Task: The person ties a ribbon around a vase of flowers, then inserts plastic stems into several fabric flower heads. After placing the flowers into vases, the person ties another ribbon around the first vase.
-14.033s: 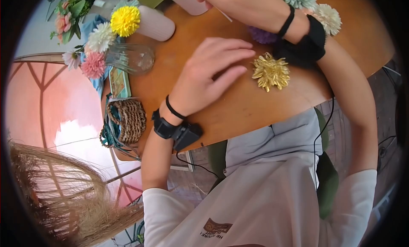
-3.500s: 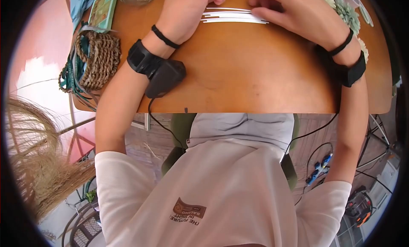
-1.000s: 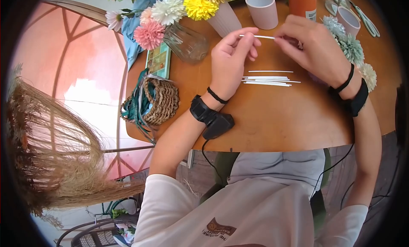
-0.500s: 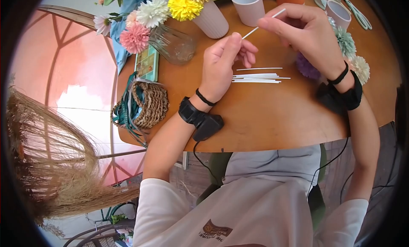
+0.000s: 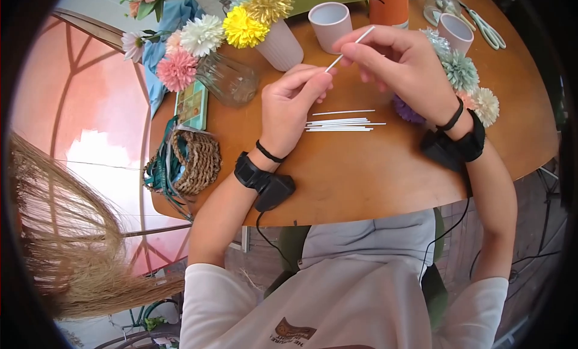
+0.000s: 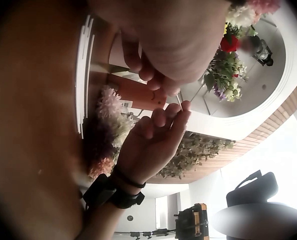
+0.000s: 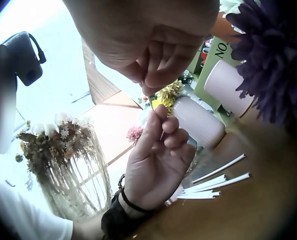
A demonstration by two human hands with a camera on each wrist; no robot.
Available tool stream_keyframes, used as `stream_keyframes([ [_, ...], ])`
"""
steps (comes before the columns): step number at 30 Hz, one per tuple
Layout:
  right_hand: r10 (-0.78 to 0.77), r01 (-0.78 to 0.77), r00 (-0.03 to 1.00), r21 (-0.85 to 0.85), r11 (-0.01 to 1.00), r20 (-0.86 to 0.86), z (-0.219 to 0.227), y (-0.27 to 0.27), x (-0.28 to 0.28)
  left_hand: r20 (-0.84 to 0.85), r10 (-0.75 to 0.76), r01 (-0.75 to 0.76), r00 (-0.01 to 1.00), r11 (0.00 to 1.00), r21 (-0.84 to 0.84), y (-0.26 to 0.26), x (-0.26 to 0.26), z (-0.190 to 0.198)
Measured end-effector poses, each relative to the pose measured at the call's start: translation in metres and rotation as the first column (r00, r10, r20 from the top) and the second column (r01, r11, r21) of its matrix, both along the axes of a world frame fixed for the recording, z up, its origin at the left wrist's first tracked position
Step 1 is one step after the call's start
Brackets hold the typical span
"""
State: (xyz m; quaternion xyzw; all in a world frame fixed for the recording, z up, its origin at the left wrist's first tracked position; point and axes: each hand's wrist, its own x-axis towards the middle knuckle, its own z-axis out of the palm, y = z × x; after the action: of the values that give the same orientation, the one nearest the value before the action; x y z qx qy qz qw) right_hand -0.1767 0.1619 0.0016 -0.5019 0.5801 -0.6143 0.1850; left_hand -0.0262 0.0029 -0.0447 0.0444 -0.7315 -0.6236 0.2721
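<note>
My two hands hold one thin white stick (image 5: 366,33) above the table, tilted with its upper end toward the right. My left hand (image 5: 288,105) pinches its lower end between thumb and fingertips. Higher up, the thumb and fingers of my right hand (image 5: 402,65) pinch the same stick. In the right wrist view the left hand (image 7: 161,167) has its palm side showing, its fingertips right below those of the right hand (image 7: 153,45). Several white sticks (image 5: 340,125) lie in a loose bundle on the table below, with a single stick (image 5: 343,112) just behind them.
Behind the hands stand a ribbed vase (image 5: 282,47), a pale cup (image 5: 330,29) and an orange container (image 5: 388,6). A glass jar (image 5: 232,81) and woven basket (image 5: 201,159) are left. Artificial flowers (image 5: 460,72), another cup (image 5: 456,33) and scissors (image 5: 486,30) are right.
Earlier the hands were at the sticks on the table; now one stick is held up. It has turned from level to tilted, and the gold flower has gone from the table front to the ribbed vase.
</note>
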Motion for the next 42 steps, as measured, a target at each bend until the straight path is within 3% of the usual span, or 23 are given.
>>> stream_keyframes([
  [8,0.009,-0.012,0.993,-0.029,1.0,-0.119,-0.006,0.0,-0.001,-0.011,-0.046,0.047,0.999,0.995,0.086,-0.001,0.001,-0.005],
  [11,0.015,-0.01,0.997,0.063,0.998,-0.076,-0.003,0.002,-0.004,0.045,-0.097,0.092,0.994,0.991,0.092,0.002,0.003,-0.001],
  [12,-0.001,-0.001,0.999,-0.065,0.998,-0.035,-0.002,0.0,-0.002,0.026,-0.122,0.118,0.992,0.987,0.111,-0.001,0.003,-0.001],
  [15,-0.157,0.156,0.987,-0.053,0.986,-0.031,0.02,0.008,-0.008,-0.039,-0.128,0.133,0.991,0.977,0.167,-0.003,0.001,-0.005],
  [16,-0.216,0.186,0.951,-0.148,0.971,-0.22,0.014,0.006,-0.018,-0.037,-0.102,0.107,0.994,0.98,0.167,-0.001,0.0,-0.002],
  [17,-0.266,0.236,0.887,-0.126,0.964,-0.377,0.015,0.01,-0.025,-0.031,-0.08,0.084,0.996,0.983,0.163,-0.001,0.0,0.001],
  [19,-0.343,0.343,0.678,-0.133,0.93,-0.65,0.023,0.015,-0.033,-0.028,-0.074,0.077,0.997,0.987,0.138,-0.002,0.0,0.0],
  [23,-0.21,0.397,0.343,-0.061,0.916,-0.916,0.013,0.016,-0.048,-0.014,-0.06,0.061,0.998,0.994,0.093,-0.003,0.0,-0.001],
  [24,-0.159,0.419,0.334,-0.005,0.908,-0.929,0.01,0.015,-0.048,-0.013,-0.063,0.064,0.998,0.994,0.085,-0.003,0.0,-0.002],
  [27,-0.082,0.309,0.563,0.117,0.944,-0.823,0.008,0.012,-0.036,0.008,-0.076,0.075,0.997,0.993,0.093,-0.005,0.001,-0.004],
  [30,-0.083,0.221,0.729,0.118,0.968,-0.68,0.014,0.008,-0.021,0.02,-0.057,0.056,0.998,0.998,0.037,-0.003,0.0,-0.002],
  [33,-0.172,0.27,0.682,0.027,0.962,-0.711,0.016,0.009,-0.022,-0.048,-0.017,0.019,0.999,0.999,0.04,-0.001,-0.006,-0.01],
  [36,-0.219,0.341,0.402,-0.076,0.937,-0.889,0.008,0.01,-0.036,-0.019,-0.007,0.007,1.0,1.0,0.023,-0.003,-0.006,-0.009],
  [39,-0.148,0.378,0.32,-0.017,0.926,-0.936,0.0,0.011,-0.037,-0.063,-0.018,0.016,0.998,0.999,-0.038,-0.006,-0.009,-0.014],
  [42,-0.09,0.267,0.431,0.032,0.963,-0.898,-0.002,0.008,-0.03,-0.031,0.012,-0.017,0.999,0.99,-0.142,-0.008,-0.009,-0.014],
])
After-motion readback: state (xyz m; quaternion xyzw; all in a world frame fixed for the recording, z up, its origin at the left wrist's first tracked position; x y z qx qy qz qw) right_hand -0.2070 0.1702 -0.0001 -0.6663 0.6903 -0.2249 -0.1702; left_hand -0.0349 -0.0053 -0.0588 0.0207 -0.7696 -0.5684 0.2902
